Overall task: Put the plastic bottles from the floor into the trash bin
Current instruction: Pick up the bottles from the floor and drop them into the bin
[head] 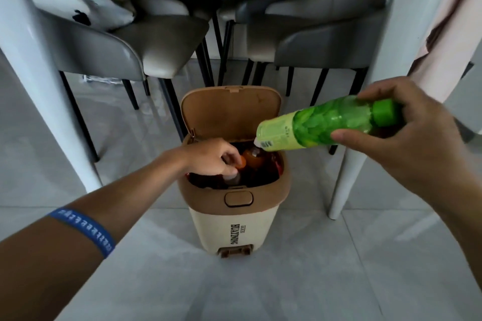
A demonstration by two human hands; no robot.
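Note:
A tan and cream trash bin point(234, 219) stands on the floor with its lid point(230, 109) raised. My left hand point(208, 156) reaches into the bin's mouth, fingers curled round the orange cap of a bottle point(254, 159) lying inside. Another bottle with a pale cap point(230, 179) shows just below that hand. My right hand point(417, 138) grips a green plastic bottle point(326, 124) near its green cap, held level with its base over the bin's right rim.
A white table point(34, 65) spans the top, one leg on each side of the bin. Two grey chairs point(161, 41) are tucked under it behind the bin. Pale cloth point(453, 21) hangs at the right. The floor is grey tile point(313, 268).

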